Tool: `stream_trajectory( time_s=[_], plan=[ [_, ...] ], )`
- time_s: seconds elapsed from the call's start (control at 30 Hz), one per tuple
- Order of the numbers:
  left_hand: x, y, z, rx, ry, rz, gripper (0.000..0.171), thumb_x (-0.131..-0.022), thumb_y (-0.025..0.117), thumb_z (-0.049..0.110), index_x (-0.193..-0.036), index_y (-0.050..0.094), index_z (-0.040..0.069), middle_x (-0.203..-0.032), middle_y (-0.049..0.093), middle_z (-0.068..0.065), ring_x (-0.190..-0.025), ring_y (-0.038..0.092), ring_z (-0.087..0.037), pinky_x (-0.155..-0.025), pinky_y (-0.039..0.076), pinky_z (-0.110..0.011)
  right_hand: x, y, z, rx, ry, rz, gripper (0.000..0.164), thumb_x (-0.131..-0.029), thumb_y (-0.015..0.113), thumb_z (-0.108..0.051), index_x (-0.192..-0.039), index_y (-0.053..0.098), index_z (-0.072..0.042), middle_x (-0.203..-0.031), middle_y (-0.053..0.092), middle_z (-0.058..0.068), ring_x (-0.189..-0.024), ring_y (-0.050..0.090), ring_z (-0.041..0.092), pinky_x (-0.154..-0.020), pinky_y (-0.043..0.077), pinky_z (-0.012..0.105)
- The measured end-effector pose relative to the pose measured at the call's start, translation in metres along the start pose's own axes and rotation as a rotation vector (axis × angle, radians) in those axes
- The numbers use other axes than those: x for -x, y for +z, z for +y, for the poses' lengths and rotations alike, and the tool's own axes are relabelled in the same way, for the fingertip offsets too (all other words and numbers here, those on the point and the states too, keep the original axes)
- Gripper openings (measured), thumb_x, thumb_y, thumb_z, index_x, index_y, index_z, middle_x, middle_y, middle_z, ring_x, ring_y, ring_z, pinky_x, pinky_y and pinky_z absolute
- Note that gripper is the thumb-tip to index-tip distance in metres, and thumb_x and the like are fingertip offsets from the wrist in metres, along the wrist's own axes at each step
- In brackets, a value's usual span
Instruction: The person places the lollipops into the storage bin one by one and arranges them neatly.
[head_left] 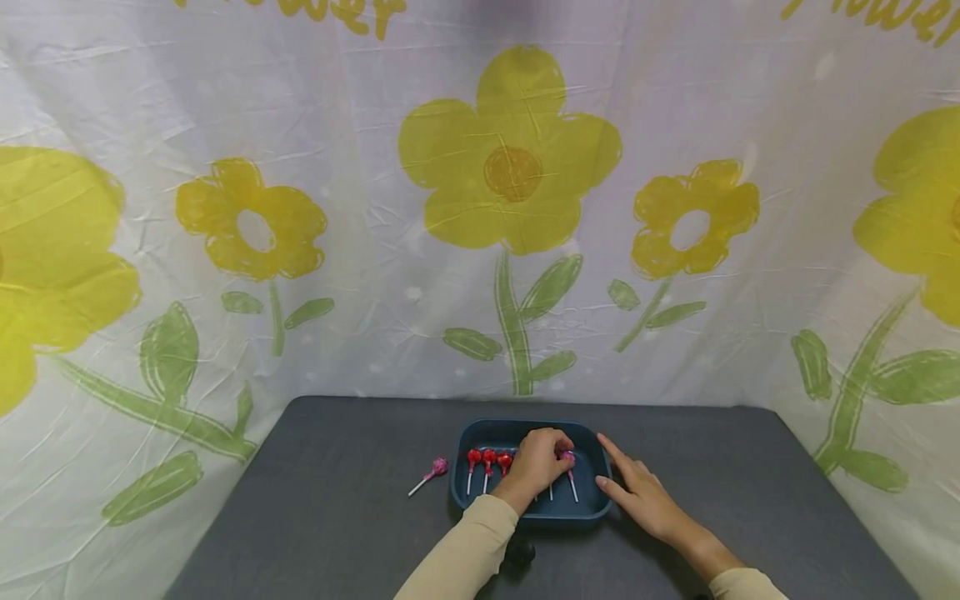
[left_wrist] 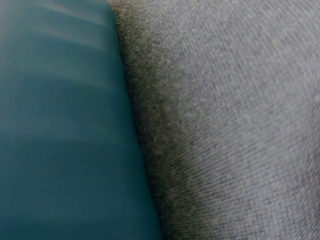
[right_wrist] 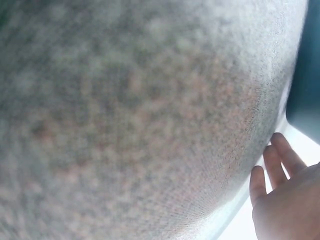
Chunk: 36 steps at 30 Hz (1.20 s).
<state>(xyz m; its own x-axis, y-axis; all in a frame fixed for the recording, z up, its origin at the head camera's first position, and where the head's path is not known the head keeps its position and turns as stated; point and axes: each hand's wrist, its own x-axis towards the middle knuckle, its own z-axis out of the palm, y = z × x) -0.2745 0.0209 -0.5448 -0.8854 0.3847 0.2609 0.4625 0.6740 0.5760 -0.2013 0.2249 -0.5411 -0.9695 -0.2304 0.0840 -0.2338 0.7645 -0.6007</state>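
Observation:
A dark blue tray (head_left: 480, 510) holds a row of lollipops with white sticks. Red lollipops (head_left: 489, 457) lie in its left part. My left hand (head_left: 534, 460) reaches over the tray, its curled fingers and thumb pinching the head of a pink lollipop (head_left: 572, 479) at the right of the row. It hides the middle of the row. My right hand (head_left: 647, 498) rests against the tray's right rim, thumb and fingers spread. Part of that hand (right_wrist: 287, 200) shows beside the tray in the right wrist view. The left wrist view has only the tray's side (left_wrist: 65, 125) and the cloth.
One more pink lollipop (head_left: 429, 475) lies outside the tray, to its left. A dark grey cloth (head_left: 337, 500) covers the table. Behind it hangs a white curtain (head_left: 360, 333) with yellow flowers. A small black object (head_left: 520, 552) is below the left forearm.

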Motion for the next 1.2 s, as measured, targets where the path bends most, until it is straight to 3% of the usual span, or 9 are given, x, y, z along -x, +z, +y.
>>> stream_trajectory(
  time_s=[1.2],
  plan=[
    [0.0004,-0.0036,-0.0009,0.028,-0.025,-0.001,0.017,-0.084,0.079,0.018,-0.1,0.075,0.013,-0.095,0.075,0.0,-0.084,0.067,-0.01,-0.078,0.056,-0.023,-0.0008,-0.0014,-0.003,0.012,-0.008,0.006,0.066,-0.102,0.05,-0.044,-0.159,0.022,-0.028,-0.146,0.053,0.016,-0.129,0.049,0.036,-0.101,0.033,0.069]
  ],
)
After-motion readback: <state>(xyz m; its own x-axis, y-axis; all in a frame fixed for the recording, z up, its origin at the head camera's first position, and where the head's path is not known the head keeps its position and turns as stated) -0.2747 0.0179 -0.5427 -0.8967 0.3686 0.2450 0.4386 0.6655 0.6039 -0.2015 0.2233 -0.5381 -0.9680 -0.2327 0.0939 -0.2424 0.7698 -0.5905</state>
